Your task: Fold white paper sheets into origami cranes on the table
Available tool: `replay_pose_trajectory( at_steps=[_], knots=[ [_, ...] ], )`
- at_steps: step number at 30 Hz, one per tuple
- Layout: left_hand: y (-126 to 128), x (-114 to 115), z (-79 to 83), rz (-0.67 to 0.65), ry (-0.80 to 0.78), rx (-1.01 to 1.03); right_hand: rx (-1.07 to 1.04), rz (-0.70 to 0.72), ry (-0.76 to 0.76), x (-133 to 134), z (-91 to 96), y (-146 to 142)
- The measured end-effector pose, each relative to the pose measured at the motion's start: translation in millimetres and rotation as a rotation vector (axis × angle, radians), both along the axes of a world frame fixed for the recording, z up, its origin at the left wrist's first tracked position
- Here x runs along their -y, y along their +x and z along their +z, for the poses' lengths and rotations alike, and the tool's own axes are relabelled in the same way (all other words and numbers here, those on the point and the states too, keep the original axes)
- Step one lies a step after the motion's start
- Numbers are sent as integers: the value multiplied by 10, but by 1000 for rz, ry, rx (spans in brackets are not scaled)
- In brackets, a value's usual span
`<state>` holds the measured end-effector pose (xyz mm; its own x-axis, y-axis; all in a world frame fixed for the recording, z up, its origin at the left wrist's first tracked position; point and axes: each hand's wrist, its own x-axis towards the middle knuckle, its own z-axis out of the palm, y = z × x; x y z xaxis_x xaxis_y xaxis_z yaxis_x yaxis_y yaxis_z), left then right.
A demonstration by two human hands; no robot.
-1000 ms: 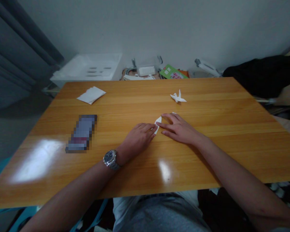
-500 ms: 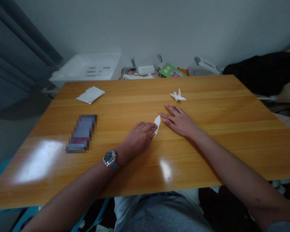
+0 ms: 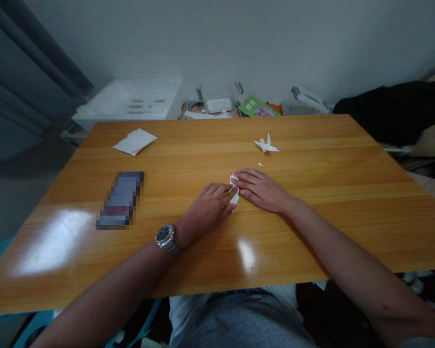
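A small white strip of folded paper (image 3: 235, 199) lies on the wooden table in front of me, partly hidden by fingers. My left hand (image 3: 214, 204), with a metal watch at the wrist, has closed its fingers and thumb on the paper from the left and holds it against the table. From the right, my right hand (image 3: 263, 190) lies flat with fingers stretched out, their tips on the paper's upper part. Beyond that hand rests a tiny white paper scrap (image 3: 260, 165). Farther back stands a white origami crane (image 3: 267, 143).
A folded white sheet (image 3: 135, 142) lies at the table's back left, with a blurred-out phone (image 3: 121, 199) nearer me. Behind the table's far edge are a white plastic tray (image 3: 126, 96), a green booklet (image 3: 256, 106) and clear containers. Dark cloth (image 3: 391, 108) hangs at the right.
My right hand has slid left and toward me, its fingertips now over the paper. The tiny scrap has come into view. My left hand stays nearly in place.
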<state>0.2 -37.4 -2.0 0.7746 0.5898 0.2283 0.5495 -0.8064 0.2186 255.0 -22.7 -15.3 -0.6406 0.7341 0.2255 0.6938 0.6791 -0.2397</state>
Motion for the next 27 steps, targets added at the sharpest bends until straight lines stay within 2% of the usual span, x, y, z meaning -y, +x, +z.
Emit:
replay_pose_trajectory(
  at_steps=[8,14,27],
  knots=[
    [-178,-7,72,-107,-59,-112,10,-23,-54,-2,-48,9],
    [-277,-47,123,-175,-98,-106,-24,-61,-127,10,-18,1],
    [-279,-27,178,-150,-75,-170,18,-16,-136,10,-25,35]
  ],
)
